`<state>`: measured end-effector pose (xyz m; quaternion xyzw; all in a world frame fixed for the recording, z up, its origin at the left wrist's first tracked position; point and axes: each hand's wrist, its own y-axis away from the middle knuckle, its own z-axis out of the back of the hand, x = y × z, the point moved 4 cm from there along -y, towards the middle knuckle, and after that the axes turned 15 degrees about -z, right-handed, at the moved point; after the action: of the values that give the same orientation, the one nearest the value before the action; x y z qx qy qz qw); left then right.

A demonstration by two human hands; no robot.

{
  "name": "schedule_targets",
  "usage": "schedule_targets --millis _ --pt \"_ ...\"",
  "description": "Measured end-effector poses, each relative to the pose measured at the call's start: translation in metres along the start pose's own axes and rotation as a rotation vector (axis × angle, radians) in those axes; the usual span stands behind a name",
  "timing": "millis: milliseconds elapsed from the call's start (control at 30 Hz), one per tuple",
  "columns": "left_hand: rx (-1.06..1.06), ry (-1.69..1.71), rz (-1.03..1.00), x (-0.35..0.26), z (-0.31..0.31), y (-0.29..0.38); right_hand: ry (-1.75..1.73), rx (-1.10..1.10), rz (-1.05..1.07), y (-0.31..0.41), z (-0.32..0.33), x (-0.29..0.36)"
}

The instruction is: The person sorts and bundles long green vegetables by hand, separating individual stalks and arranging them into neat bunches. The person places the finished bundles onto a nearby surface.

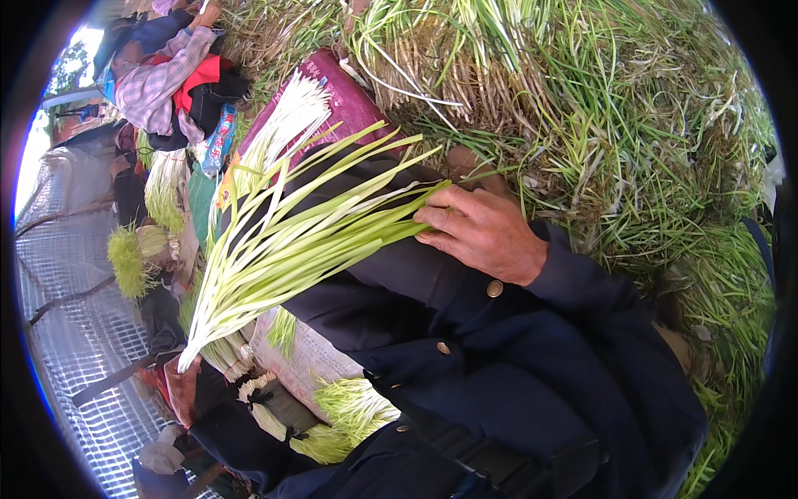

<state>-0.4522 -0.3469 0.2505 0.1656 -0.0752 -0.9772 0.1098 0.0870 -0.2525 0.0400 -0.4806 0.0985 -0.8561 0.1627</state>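
Observation:
A loose bunch of long, blanched chive-like greens (299,243) stretches across my dark-trousered lap, fanning out in the middle. Its white ends come together in my left hand (182,387), low at the left and partly hidden by the stalks. My right hand (483,234) has its fingers closed over the greener leaf tips at the other end. Some leaves stick out above the bunch towards the top. Beyond it, a bundle of white-ended stalks (299,106) rests on a purple printed sack (343,87).
Uncleaned greens with brown roots (486,68) are heaped at the top and right. At lower left lie a tied bundle (283,402) and loose pale greens (358,405). A person in a plaid shirt (162,81) works at upper left, before mesh sheeting (81,274).

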Motion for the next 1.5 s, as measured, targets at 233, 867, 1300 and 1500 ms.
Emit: schedule_targets --millis 233,867,1300,1500 --pt "-0.088 -0.176 -0.198 -0.006 -0.001 -0.005 0.150 -0.049 0.125 -0.003 0.004 0.015" --pt "-0.459 -0.851 -0.567 -0.015 0.003 -0.008 -0.664 0.472 -0.769 0.021 -0.003 -0.006" --pt "-0.452 -0.845 -0.615 -0.005 -0.001 -0.013 -0.375 0.130 -0.612 0.007 0.039 -0.044" --pt "-0.455 -0.818 -0.613 -0.009 0.001 -0.014 -0.028 -0.087 -0.176 -0.033 0.042 -0.013"
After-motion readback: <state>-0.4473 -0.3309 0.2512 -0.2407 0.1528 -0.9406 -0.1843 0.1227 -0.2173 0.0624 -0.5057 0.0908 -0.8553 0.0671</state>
